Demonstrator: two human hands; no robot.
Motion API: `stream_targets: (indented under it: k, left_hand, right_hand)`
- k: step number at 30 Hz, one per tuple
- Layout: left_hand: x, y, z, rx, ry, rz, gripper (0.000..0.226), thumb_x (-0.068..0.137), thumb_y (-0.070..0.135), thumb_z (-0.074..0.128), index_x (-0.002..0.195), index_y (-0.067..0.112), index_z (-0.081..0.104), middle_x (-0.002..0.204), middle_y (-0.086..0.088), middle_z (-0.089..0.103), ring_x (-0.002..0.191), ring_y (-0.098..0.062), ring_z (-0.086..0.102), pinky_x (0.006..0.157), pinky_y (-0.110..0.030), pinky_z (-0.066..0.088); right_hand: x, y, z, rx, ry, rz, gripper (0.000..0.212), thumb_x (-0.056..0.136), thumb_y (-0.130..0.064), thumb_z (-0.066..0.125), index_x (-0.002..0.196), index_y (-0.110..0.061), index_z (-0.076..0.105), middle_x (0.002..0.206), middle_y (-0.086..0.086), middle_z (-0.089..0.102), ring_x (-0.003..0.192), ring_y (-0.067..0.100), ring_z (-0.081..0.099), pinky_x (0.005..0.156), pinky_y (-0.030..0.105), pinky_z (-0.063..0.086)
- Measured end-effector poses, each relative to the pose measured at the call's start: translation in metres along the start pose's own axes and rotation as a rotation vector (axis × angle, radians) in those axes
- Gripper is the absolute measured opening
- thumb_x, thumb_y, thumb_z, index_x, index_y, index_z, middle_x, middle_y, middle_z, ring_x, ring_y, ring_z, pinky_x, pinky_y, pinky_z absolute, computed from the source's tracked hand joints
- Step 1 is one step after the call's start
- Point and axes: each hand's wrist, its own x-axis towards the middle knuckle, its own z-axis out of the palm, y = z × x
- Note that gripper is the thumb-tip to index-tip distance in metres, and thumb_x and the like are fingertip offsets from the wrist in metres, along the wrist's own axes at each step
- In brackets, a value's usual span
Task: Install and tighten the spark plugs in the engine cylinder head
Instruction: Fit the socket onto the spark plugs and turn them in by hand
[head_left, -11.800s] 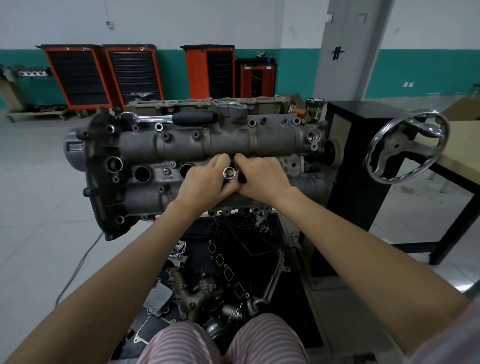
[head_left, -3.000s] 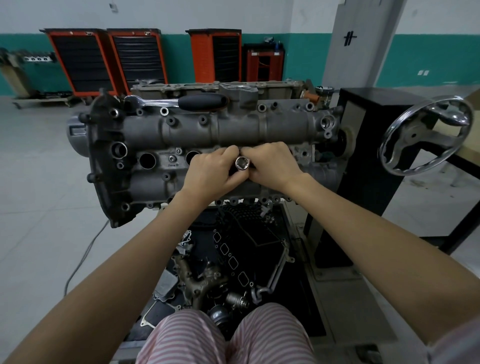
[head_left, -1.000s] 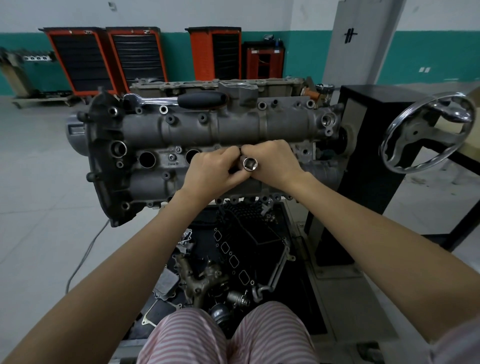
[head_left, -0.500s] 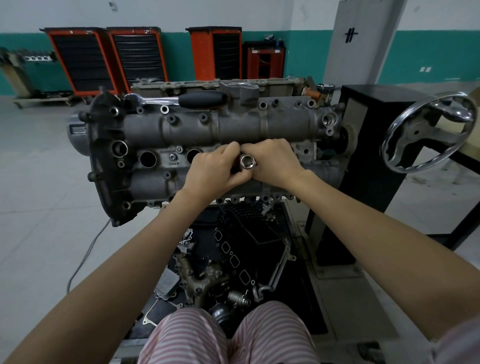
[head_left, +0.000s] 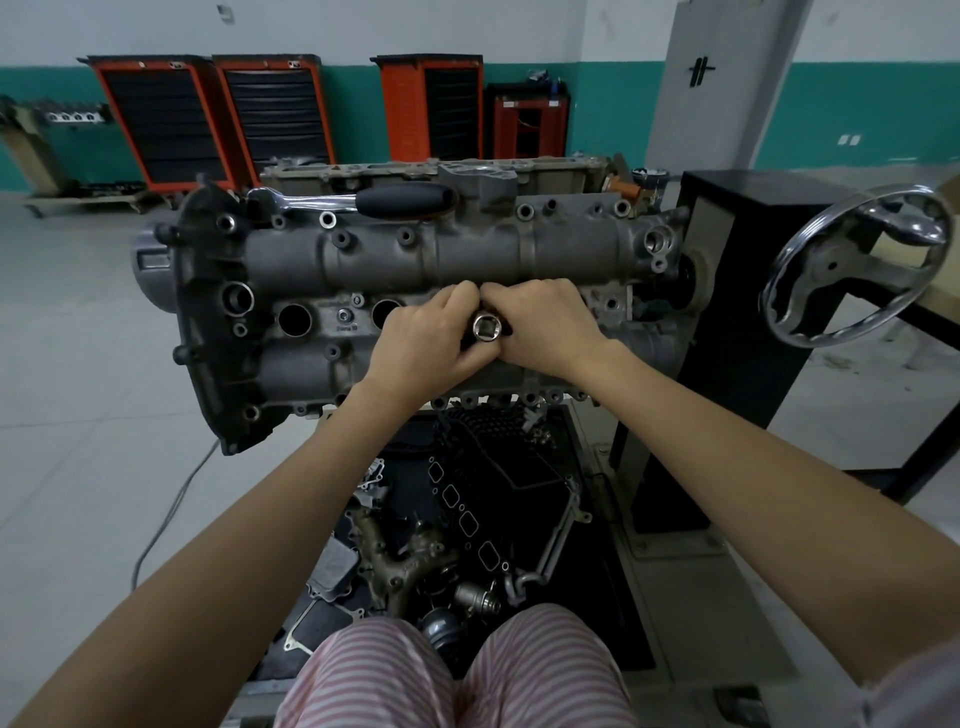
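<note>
Spark plug socket (head_left: 486, 327), chrome, square drive end facing the camera, pinched between left hand (head_left: 423, 340) and right hand (head_left: 548, 327) over the third plug well of the cylinder head (head_left: 395, 260); fingers of both hands curled round the socket's barrel, thumbs meeting above it. Spark plug itself hidden, presumably seated in the socket or already down the well; cannot tell which. Cylinder head mounted on an engine stand (head_left: 737, 291), cover face turned toward the person, two open plug wells (head_left: 294, 318) visible to the left of the hands. Ratchet wrench (head_left: 358, 198) lying along the upper edge of the head, well apart from both hands, untouched. Chrome handwheel (head_left: 857, 265) of the stand at right. Loose engine parts (head_left: 467, 519) in the stand's tray below; orange tool cabinets (head_left: 218, 114) against the far wall. Step in hand, as judged: hand-starting a plug by twirling the socket with the fingers. Good practice: socket axis kept in line with the well, light finger torque only, easy turns until the threads run freely and the plug seats; any early binding taken as a sign of cross-threading, backed off and restarted. Ratchet to be fitted to the square drive only after seating, for final tightening. Remaining open wells suggest further plugs still to fit.
</note>
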Motion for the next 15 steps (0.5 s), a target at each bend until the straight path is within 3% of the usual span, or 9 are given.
stream_targets:
  k: [6,15]
  left_hand:
    - [-0.0014,-0.0044,0.0008,-0.027,-0.018,-0.050,0.043,0.085,0.036,0.054,0.055,0.005,0.055,0.048,-0.008,0.056,0.042,-0.028,0.054,0.039,-0.028,0.035]
    - [-0.0007,-0.0014,0.0007,0.018,0.025,0.006,0.030,0.075,0.028,0.048,0.056,0.005,0.046,0.047,-0.005,0.047,0.036,-0.026,0.045,0.043,-0.019,0.021]
  right_hand:
    - [-0.0036,-0.0033,-0.0028,0.092,0.066,0.022,0.013,0.073,-0.014,0.064,0.065,-0.005,0.059,0.060,0.015,0.063,0.056,0.038,0.058,0.049,0.029,0.027]
    - [-0.0003,-0.0029,-0.0020,0.039,0.007,0.033,0.019,0.080,-0.028,0.054,0.088,-0.011,0.054,0.077,0.009,0.067,0.074,0.035,0.061,0.054,0.031,0.027]
